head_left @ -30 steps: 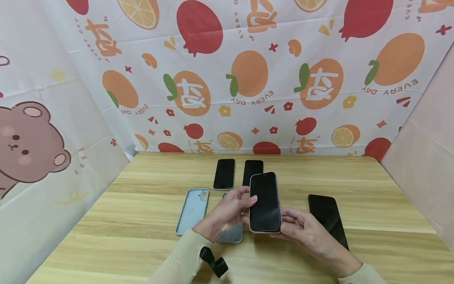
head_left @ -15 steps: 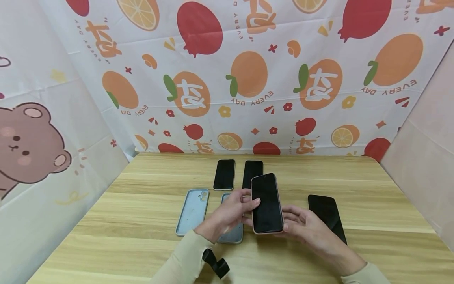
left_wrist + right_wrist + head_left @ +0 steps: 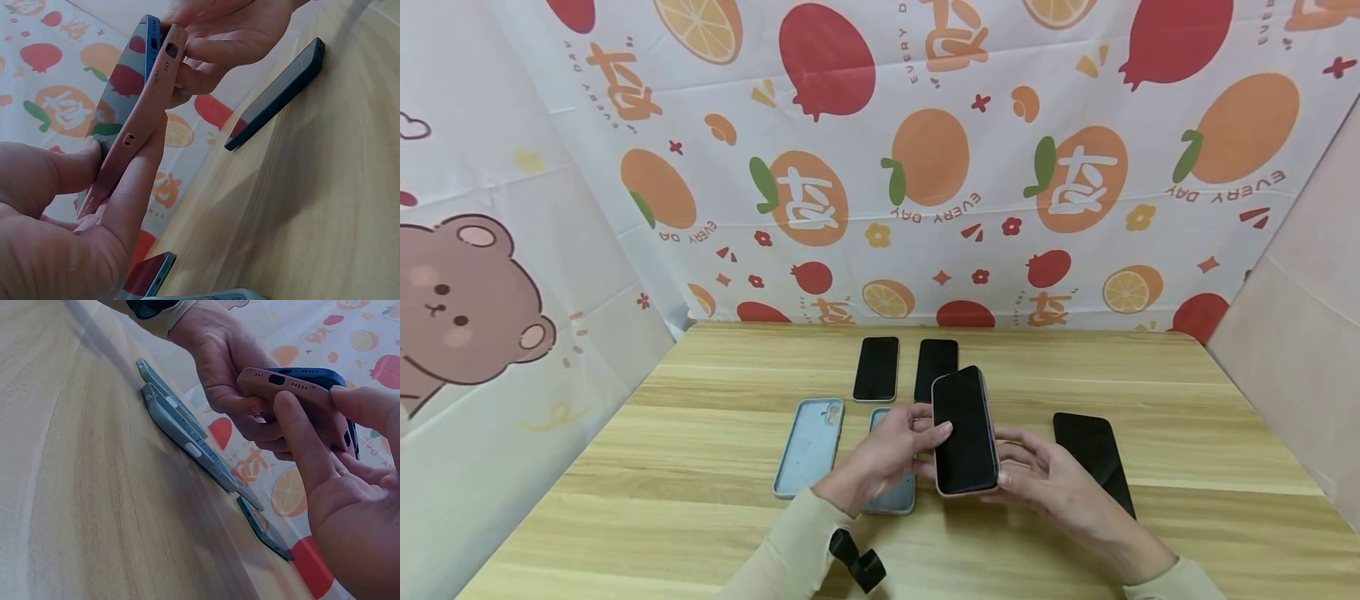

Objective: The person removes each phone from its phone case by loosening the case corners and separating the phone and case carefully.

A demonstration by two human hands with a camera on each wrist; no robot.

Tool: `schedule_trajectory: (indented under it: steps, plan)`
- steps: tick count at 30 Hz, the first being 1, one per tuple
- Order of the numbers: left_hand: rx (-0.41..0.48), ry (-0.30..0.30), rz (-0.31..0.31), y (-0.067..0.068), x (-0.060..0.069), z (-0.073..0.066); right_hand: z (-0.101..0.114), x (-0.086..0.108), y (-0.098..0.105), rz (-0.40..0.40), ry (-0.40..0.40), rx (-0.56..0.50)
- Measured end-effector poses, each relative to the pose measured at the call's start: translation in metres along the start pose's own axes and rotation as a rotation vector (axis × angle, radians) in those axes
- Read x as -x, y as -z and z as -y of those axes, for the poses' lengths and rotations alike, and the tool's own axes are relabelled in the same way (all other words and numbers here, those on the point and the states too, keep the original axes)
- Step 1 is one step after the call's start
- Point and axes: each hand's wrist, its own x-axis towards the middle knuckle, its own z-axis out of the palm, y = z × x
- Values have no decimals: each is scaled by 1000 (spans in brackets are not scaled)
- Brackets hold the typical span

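A blue-edged phone [image 3: 964,450] with a dark screen is held above the table in both hands, partly seated in a pink phone case [image 3: 145,112]. Along the end with the port cutout, the phone's edge stands out of the case, with a gap visible in both wrist views. My left hand [image 3: 887,450] grips phone and case from the side, thumb on the screen and fingers behind. At the lower right corner, my right hand [image 3: 1052,492] pinches them, its thumb at the phone's edge and a finger against the case in the right wrist view.
Two light blue phone cases, a left one [image 3: 808,450] and a right one [image 3: 895,496] partly behind the left hand, lie on the wooden table [image 3: 662,500]. Dark phones lie at the back left [image 3: 876,368], back middle [image 3: 936,362] and right [image 3: 1090,450]. A patterned cloth [image 3: 925,83] hangs behind.
The phone and case have shifted slightly right and tilted a little in both hands since a second ago. Both hands keep their hold; the things on the table have stayed put.
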Motion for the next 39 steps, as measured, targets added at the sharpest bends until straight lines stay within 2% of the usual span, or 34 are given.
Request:
schedule_trajectory:
  steps: [5,9,13,20,22,24,28,30,33,36,39]
  plan:
    - [-13,11,-7,-1,-1,0,0,1,0,-6,13,2]
    - [-22,13,-18,-3,-1,0,1,1,-1,-72,15,73]
    - [-31,5,-38,-2,-2,1,1,1,-1,-156,44,245]
    - [-86,3,-83,-1,-4,5,5,2,-5,-304,130,707]
    - [-110,3,-95,-1,-4,6,7,2,-7,-329,137,785]
    - [-129,2,-110,-1,-5,6,9,1,-9,-340,130,820]
    - [-179,10,-146,-2,-6,8,11,0,-12,-359,105,831]
    - [-195,16,-158,-3,-6,9,12,0,-13,-344,96,795]
    - [-203,15,-164,-4,-6,11,13,-1,-14,-276,71,686]
    - [-210,11,-178,-4,-7,13,13,-2,-16,-222,11,560]
    - [-225,2,-202,-5,-7,15,13,-2,-18,-229,-88,435]
